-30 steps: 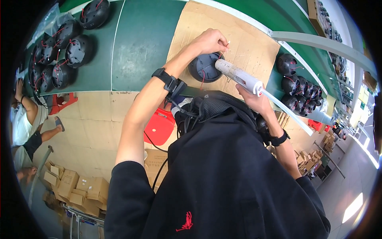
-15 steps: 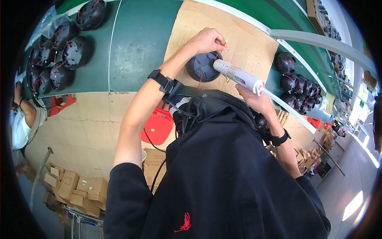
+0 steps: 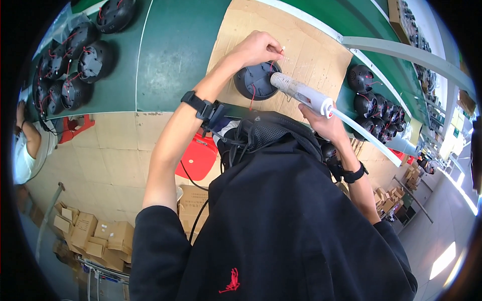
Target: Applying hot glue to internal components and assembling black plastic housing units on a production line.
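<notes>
A round black plastic housing lies on a cardboard sheet with its hollow side up, red wires hanging from it. Above its far edge my left hand pinches the end of a red wire, which has a small white connector. My right hand is wrapped round a white glue gun from below, its handle mostly hidden. A long translucent glue stick sticks out of the gun's rear. The ribbed front of the gun is at the housing's right rim; I cannot tell whether the tip touches.
Several black housings with red wires stand on the green bench at left and at right. A grey metal bar crosses above the bench. Below are a red stool and cardboard boxes. Another person's arm shows at far left.
My left hand has shifted slightly up and left, still pinching the wire. The glue gun has moved very little and stays at the housing's right rim.
</notes>
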### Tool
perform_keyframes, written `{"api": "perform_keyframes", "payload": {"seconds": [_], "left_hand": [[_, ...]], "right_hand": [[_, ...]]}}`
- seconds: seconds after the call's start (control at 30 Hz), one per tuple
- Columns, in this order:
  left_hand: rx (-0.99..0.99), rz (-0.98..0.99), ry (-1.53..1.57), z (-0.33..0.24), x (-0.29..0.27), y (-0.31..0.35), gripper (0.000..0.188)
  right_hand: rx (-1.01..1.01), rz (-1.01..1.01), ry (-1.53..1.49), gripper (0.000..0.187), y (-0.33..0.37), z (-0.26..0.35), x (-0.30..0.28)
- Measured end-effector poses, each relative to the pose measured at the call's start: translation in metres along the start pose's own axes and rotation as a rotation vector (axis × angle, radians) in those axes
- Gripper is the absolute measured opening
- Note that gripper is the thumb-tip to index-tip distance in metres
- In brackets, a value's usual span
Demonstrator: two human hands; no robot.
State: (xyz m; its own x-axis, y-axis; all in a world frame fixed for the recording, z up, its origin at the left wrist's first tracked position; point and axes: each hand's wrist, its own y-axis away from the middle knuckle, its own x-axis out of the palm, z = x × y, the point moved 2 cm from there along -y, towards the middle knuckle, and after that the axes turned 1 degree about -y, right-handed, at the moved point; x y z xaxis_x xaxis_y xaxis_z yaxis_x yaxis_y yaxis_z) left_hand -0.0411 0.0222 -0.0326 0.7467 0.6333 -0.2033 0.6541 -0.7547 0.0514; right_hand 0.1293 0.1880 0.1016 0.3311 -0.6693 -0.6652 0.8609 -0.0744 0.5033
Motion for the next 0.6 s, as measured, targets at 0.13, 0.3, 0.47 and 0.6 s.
{"api": "perform_keyframes", "payload": {"seconds": [0.13,0.3,0.47,0.6], "left_hand": [[-0.03,-0.11,0.019,0.005,-0.013,0.034,0.019],[-0.145,-0.051,0.096,-0.006,-0.014,0.078,0.014],[-0.18,-0.064,0.093,-0.006,-0.007,0.097,0.009],[-0.14,-0.082,0.158,-0.007,-0.006,0.098,0.007]], "right_hand": [[-0.005,-0.005,-0.011,0.028,-0.001,0.002,0.0],[0.035,-0.011,-0.043,0.028,-0.003,-0.011,0.0],[0.112,0.045,-0.116,0.033,-0.006,-0.004,-0.002],[0.093,0.052,-0.112,0.034,-0.008,-0.002,-0.001]]}}
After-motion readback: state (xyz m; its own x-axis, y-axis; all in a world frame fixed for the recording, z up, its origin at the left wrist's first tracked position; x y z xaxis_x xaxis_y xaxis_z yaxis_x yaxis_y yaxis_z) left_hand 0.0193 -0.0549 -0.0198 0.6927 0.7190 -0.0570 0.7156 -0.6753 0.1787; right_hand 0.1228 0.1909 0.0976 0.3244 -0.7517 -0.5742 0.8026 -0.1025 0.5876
